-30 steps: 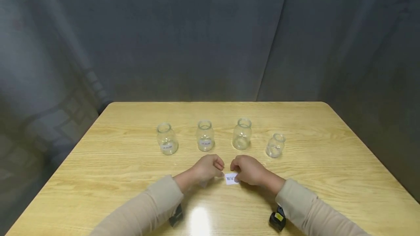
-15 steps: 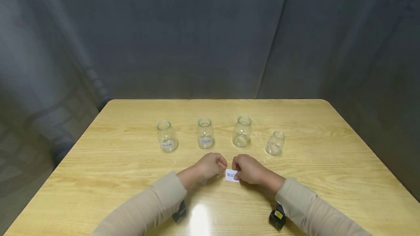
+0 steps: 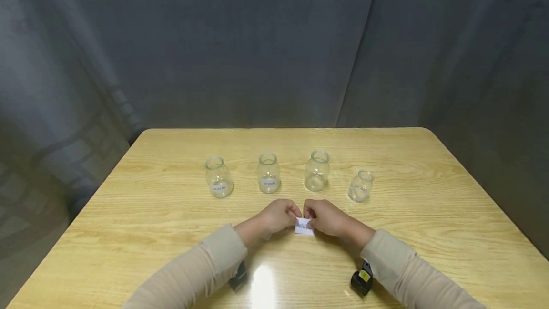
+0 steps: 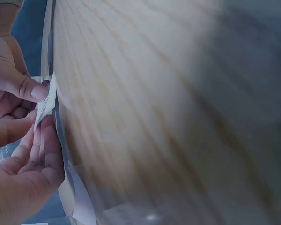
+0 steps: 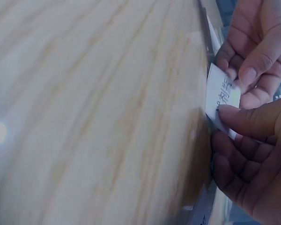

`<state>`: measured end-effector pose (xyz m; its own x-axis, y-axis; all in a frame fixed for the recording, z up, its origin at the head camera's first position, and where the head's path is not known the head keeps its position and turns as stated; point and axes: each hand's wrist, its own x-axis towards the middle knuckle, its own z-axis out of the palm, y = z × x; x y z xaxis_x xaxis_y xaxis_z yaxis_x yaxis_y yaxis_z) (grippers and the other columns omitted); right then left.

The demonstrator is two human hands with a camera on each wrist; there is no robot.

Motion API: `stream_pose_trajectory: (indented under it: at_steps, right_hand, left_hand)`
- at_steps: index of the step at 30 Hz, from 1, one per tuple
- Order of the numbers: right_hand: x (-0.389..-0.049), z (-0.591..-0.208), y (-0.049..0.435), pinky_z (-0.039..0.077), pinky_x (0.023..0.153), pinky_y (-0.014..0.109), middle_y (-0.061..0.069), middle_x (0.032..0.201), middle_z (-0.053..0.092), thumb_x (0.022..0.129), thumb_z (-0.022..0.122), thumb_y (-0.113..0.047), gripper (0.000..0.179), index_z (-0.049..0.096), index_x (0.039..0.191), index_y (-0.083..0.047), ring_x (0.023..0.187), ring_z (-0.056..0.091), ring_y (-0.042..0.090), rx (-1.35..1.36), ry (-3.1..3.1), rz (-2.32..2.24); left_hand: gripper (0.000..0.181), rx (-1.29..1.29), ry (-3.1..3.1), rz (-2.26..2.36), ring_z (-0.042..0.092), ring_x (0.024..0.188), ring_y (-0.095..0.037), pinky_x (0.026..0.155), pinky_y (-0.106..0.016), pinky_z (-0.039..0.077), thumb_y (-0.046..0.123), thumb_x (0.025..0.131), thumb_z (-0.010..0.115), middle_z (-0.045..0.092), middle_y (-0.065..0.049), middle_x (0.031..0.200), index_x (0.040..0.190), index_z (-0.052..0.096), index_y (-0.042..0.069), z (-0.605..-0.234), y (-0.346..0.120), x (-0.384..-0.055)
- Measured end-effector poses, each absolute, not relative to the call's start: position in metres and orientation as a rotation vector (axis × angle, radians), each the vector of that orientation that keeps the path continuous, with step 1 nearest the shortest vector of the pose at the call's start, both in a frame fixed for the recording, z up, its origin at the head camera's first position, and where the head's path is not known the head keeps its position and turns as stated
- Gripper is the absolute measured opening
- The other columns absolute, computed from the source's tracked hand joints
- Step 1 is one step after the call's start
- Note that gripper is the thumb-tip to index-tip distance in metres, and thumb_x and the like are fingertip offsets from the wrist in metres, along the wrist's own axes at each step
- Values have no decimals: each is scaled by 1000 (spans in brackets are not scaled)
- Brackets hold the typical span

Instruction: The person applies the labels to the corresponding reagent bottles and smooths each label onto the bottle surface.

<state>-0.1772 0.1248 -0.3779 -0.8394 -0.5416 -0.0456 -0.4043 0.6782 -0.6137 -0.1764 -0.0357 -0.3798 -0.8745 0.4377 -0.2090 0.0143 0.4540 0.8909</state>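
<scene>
A small white paper label [image 3: 303, 226] with dark handwriting is held just in front of the jars. My left hand [image 3: 280, 215] pinches its left end, and my right hand [image 3: 329, 217] pinches the right end between thumb and fingers. In the right wrist view both thumbs lie on the label [image 5: 220, 93], covering part of the writing. The left wrist view has the label [image 4: 46, 104] nearly edge-on. Two glass jars, one at far left [image 3: 218, 178] and one beside it [image 3: 268, 173], bear similar labels. A third jar [image 3: 317, 171] shows no label.
A smaller glass jar [image 3: 360, 186] stands at the right end of the row. Part of another white paper piece [image 4: 84, 201] shows low in the left wrist view. Black wrist devices [image 3: 362, 281] hang under both sleeves. A grey curtain [image 3: 257, 46] rises behind the wooden table [image 3: 150, 232].
My left hand has moved right to the label and now grips its left end; before, only the right hand held it. The label has shifted slightly away from me in the head view.
</scene>
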Motion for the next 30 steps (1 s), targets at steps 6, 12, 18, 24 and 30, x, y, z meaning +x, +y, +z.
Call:
stream_pose_trajectory:
  at_steps: [6,12,18,24,30]
  right_hand:
    - [-183,-373,128,38,53,22,-1,67,46,75,56,8,17,48,74,-7,63,43,12,-755,2617,-1028]
    - [-186,-366,131,40,55,23,2,70,48,78,54,6,11,50,78,-4,66,45,14,-693,2566,-1199]
    - [-189,-364,133,41,56,24,6,74,48,78,59,-3,11,51,85,0,68,45,17,-584,2439,-1406]
    - [-190,-359,129,46,66,33,9,82,56,77,60,-4,19,50,91,3,74,53,20,-489,2278,-1597]
    - [-188,-353,121,45,72,37,9,84,56,78,59,-3,19,49,91,6,76,53,19,-394,2200,-1808]
  left_hand:
    - [11,373,2291,1430,48,64,-15,58,-23,42,-9,73,53,53,-8,71,82,56,-2,-376,-38,-181]
    - [9,371,2336,1421,50,67,-15,60,-23,44,-3,76,55,52,-4,72,84,57,2,-372,-41,-188]
    - [7,337,2310,1517,50,70,-17,64,-27,46,1,79,56,52,-5,74,86,57,2,-369,-44,-193]
    - [11,257,2207,1695,51,71,-16,70,-30,48,4,79,58,51,-6,76,89,55,0,-361,-46,-196]
    - [12,238,2061,1909,51,74,-15,73,-29,47,3,81,56,50,-7,80,90,52,-4,-349,-50,-192]
